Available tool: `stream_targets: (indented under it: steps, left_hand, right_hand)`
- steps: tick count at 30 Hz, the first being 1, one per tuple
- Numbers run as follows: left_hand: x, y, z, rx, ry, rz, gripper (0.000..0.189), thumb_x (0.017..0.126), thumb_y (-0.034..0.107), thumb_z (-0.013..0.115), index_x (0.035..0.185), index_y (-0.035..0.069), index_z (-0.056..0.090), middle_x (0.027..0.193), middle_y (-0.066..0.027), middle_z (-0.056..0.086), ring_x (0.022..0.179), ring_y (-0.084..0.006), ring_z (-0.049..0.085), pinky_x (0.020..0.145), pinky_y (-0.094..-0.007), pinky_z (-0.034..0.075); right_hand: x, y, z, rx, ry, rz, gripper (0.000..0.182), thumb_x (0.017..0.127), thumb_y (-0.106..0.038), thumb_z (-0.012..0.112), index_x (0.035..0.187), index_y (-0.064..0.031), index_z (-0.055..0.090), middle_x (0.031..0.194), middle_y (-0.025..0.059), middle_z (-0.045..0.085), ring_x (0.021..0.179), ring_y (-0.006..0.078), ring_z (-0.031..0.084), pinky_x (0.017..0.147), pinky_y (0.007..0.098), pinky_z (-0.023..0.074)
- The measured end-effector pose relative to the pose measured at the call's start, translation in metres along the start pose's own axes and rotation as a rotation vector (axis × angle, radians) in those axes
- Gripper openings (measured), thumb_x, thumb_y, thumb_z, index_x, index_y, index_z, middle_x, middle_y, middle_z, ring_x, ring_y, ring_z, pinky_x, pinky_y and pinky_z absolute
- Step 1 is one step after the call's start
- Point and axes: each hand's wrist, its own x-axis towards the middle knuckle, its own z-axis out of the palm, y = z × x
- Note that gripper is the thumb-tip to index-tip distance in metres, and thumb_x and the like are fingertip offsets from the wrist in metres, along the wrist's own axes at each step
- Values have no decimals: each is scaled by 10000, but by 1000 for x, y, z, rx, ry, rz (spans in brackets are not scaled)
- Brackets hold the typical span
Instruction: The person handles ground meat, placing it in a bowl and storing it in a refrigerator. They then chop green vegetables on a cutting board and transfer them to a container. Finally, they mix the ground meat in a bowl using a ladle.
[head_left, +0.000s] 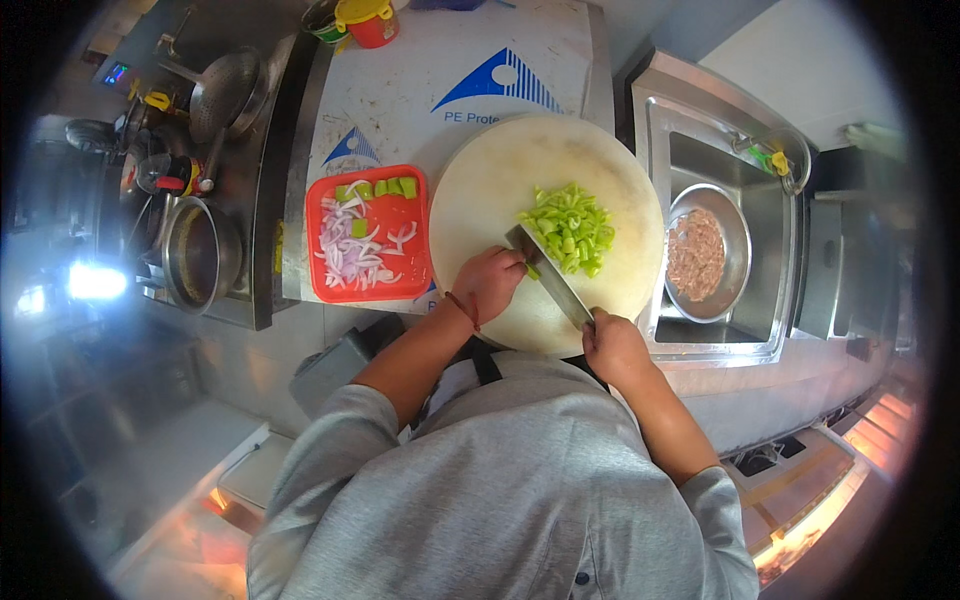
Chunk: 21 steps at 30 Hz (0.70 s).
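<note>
My right hand (616, 346) grips the handle of a cleaver (559, 283), whose blade slants up to the left over a round cutting board (480, 180). Beside the blade, my left hand (491, 281) has its fingers bent over a small green vegetable piece (532, 271) that is mostly hidden. A pile of sliced green peppers (574, 225) lies on the board, to the right of the blade. Left of the board, a red plastic tray (422, 247) holds sliced onion (352, 259) and several green pepper pieces (396, 187).
At the right, a steel bowl (739, 217) of sliced raw meat (696, 255) sits in a sink (765, 300). A perforated ladle (225, 86) and a steel pot (192, 255) stand at the left. A red tub with a yellow lid (373, 28) is behind the board.
</note>
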Motion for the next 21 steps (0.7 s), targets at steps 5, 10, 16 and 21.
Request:
stream_targets:
  steps: [5, 10, 16, 21]
  left_hand:
    - [-3, -9, 7, 25, 21, 61, 193, 794, 73, 613, 945, 47, 731, 1074, -88, 708, 1007, -272, 657, 868, -376, 564]
    - [-1, -8, 4, -9, 23, 74, 190, 779, 73, 609, 928, 47, 725, 1041, -81, 704, 989, -282, 658, 867, -378, 561]
    - [-5, -15, 11, -69, 93, 102, 186, 782, 76, 601, 924, 48, 717, 1031, -81, 690, 986, -289, 646, 848, -384, 554]
    - [-6, -11, -11, -194, 165, 16, 177, 800, 58, 582, 922, 44, 709, 1024, -109, 678, 985, -320, 635, 851, -413, 549]
  right_hand:
    - [-6, -19, -30, 34, -38, 26, 155, 919, -138, 631, 922, 17, 617, 783, 280, 664, 776, 495, 643, 723, 561, 517]
    - [-3, -11, -25, 78, -79, 43, 188, 926, -146, 630, 946, 40, 615, 786, 298, 667, 792, 501, 651, 726, 550, 524]
    - [24, -7, 13, 103, -8, 27, 175, 942, -168, 604, 987, -1, 628, 844, 290, 670, 833, 491, 650, 768, 563, 518]
    - [24, -3, 9, 100, 161, -1, 184, 940, -149, 615, 1044, -2, 650, 879, 276, 676, 837, 477, 655, 761, 555, 525]
